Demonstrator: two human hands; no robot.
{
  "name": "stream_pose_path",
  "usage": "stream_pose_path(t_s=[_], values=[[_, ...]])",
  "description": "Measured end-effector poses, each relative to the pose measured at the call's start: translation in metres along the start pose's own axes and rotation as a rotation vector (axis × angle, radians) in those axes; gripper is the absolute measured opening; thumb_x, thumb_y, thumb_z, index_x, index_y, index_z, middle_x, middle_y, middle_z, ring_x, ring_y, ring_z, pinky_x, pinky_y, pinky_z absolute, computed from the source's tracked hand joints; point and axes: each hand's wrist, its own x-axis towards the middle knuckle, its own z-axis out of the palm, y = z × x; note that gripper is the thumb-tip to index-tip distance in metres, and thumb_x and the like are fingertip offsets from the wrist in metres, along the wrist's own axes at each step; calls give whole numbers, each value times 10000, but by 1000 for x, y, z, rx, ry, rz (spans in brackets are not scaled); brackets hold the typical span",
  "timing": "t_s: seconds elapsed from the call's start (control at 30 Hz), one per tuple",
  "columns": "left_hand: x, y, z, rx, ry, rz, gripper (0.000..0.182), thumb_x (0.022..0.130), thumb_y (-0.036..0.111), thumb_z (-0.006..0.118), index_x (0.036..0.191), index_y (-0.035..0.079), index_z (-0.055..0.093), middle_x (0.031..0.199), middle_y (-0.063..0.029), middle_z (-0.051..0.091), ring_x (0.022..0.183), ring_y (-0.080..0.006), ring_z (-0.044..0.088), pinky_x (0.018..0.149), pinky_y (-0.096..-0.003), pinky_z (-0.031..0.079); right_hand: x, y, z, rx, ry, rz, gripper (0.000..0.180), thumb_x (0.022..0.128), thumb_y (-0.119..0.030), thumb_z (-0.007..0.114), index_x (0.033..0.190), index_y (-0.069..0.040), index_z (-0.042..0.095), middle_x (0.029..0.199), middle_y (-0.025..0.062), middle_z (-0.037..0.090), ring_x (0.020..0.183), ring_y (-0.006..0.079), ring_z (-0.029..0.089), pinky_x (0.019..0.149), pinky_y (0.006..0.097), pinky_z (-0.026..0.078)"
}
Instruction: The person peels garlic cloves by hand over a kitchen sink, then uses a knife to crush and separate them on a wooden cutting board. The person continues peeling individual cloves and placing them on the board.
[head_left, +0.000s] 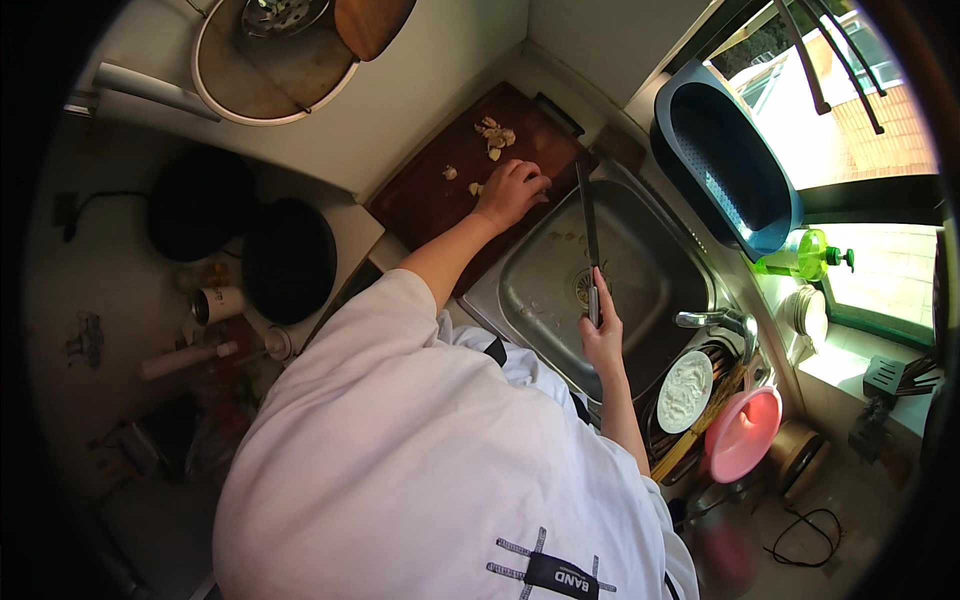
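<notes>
My right hand (602, 330) grips the handle of a kitchen knife (588, 214). Its long blade is held over a steel sink (626, 285), with the tip by the corner of a dark red-brown cutting board (427, 180). Over the board's sink-side edge is my left hand (515, 193), fingers curled; whether anything is under them is hidden. Beside that hand lie a pale peeled piece of garlic (475, 189) and a small garlic clove (450, 172). A pile of garlic cloves and skins (495, 136) sits farther back. Small scraps lie in the sink near its drain (585, 286).
Right of the sink are a faucet (720, 322), a white bowl of white powder (685, 391) and a pink basin (744, 435). A blue colander basket (724, 161) and a green soap bottle (802, 256) stand by the window. Dark round pans (289, 259) are at left.
</notes>
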Motion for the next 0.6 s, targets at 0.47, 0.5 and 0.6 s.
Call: stream_pose_path(t_s=[0.47,0.5,0.6], values=[[-37,-14,-72,105,415,-292,399,784,-11,586,1156,128,627,1086,-106,601,1073,-341,569,1073,-549,398,52,-8,35,-787,168,-408,950,790,70,574,1587,-350,271,799,193,673,672,339,681,583,464,532],[-42,-16,-75,92,434,-340,397,781,-15,586,1149,127,628,1081,-106,602,1065,-342,570,1071,-548,400,54,-4,38,-874,68,-314,968,794,73,562,1591,-366,232,777,195,671,660,345,681,580,471,534],[-52,-20,-79,80,470,-352,402,770,-56,563,1124,116,641,1073,-101,613,1046,-335,576,1052,-522,416,52,3,43,-1046,-149,-87,1057,800,101,518,1596,-434,73,690,203,660,634,368,687,567,498,541]])
